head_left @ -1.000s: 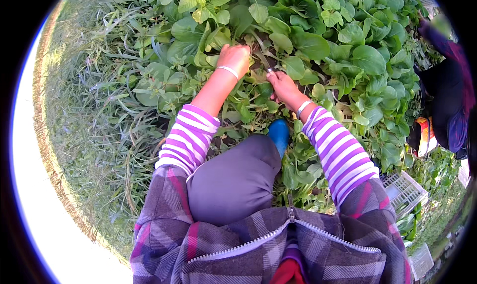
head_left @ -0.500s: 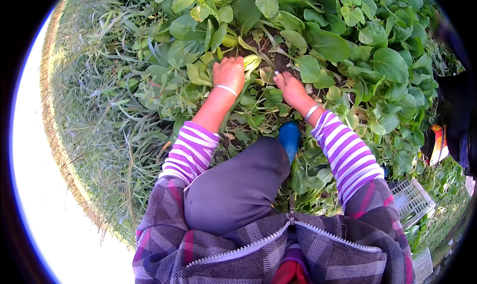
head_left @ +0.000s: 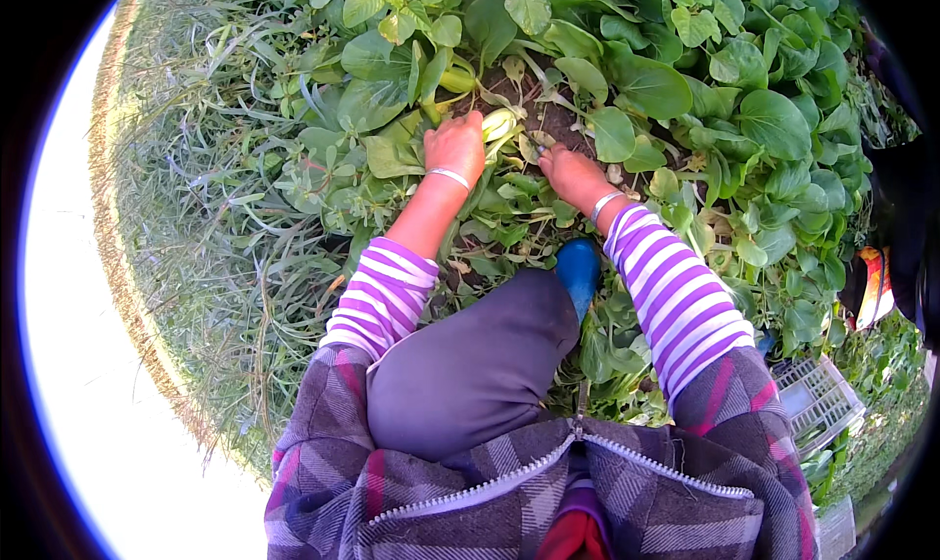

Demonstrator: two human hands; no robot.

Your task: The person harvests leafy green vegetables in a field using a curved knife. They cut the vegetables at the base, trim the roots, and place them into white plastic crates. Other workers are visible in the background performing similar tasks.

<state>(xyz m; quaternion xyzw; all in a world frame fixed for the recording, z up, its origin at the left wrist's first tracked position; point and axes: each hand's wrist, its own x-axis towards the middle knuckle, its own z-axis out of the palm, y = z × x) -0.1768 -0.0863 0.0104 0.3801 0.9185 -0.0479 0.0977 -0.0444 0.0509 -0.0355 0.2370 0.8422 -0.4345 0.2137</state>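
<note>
My left hand (head_left: 456,149) is closed around a leafy green like bok choy. The pale stem base of this bok choy (head_left: 498,124) points right, out of my fist, and its leaves lie partly hidden under the hand. Just right of it, low over the soil, my right hand (head_left: 576,175) is closed around what looks like a small knife (head_left: 539,147). Only a short bit of the knife shows at the fingertips. Broad-leaved plants (head_left: 646,82) grow in front of both hands, around a patch of bare brown soil (head_left: 560,121).
Tall grass and weeds (head_left: 215,217) cover the left side, beside a bright pale strip. My blue boot (head_left: 578,271) stands among low plants. A grey plastic crate (head_left: 818,403) lies at the lower right. Dark clothing and an orange-red item show at the right edge.
The bok choy's pale base shows more fully by my left hand. My right hand has shifted slightly down and left, and less of the knife shows.
</note>
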